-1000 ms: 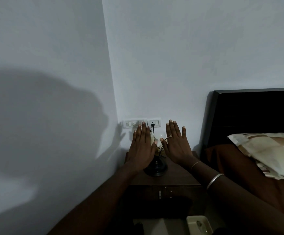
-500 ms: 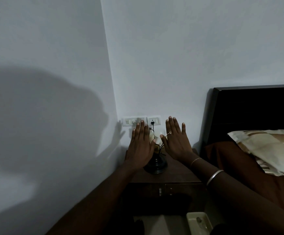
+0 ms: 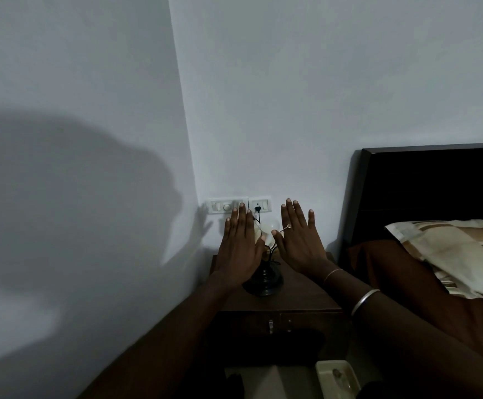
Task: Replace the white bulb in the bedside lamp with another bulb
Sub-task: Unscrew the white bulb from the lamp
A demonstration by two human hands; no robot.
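White bulb point(image 3: 271, 225) shows between flat, empty left hand point(image 3: 238, 251) and right hand point(image 3: 299, 244).

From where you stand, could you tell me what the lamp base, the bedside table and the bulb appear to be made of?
Lamp base: looks like dark glossy metal or glazed ceramic; faint highlights show on its rounded tiers, and the dim light leaves it open.
Bedside table: probably brown wood or wood-look laminate, with a matte top.
Bulb: frosted white glass or plastic, smooth and opaque.
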